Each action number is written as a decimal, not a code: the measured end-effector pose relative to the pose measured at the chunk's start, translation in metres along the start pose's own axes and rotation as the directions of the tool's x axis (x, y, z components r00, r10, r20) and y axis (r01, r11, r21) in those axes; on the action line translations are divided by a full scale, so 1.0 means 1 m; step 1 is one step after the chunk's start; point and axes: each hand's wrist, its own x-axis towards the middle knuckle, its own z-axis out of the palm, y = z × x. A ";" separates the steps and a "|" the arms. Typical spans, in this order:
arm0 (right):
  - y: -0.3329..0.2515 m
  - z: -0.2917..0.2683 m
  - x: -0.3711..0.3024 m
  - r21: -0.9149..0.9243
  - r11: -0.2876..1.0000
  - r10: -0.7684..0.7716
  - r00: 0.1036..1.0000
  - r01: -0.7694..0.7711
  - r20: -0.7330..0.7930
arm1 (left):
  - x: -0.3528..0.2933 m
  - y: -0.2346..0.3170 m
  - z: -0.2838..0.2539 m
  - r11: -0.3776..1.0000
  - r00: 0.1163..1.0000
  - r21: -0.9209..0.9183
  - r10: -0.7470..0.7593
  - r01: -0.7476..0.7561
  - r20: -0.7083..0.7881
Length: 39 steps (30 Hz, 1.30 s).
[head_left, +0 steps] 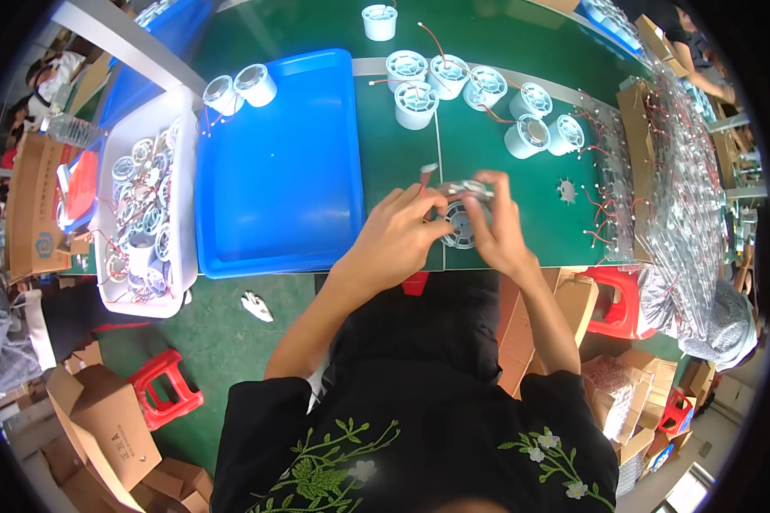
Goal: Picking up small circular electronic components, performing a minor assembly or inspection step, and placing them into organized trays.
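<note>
My left hand is closed in a pinch around reddish wires that end in a small white connector. My right hand grips a small silvery part between thumb and fingers; it is blurred, so its exact kind is unclear. Beneath both hands, near the front edge of the green table, stands a round housing with a spoked inside, partly covered by the fingers. A flat toothed metal disc lies to the right of my right hand.
Several white cylindrical housings with wires stand farther back. A blue tray lies on the left, two housings at its far left corner. Beside it is a white bin of round parts. Clear plastic trays with wired parts line the right.
</note>
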 end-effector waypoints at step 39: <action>-0.009 -0.013 -0.037 0.062 0.855 -0.466 0.816 0.514 -0.341 | -0.007 0.036 -0.018 0.445 0.844 -0.805 -0.522 0.393 0.123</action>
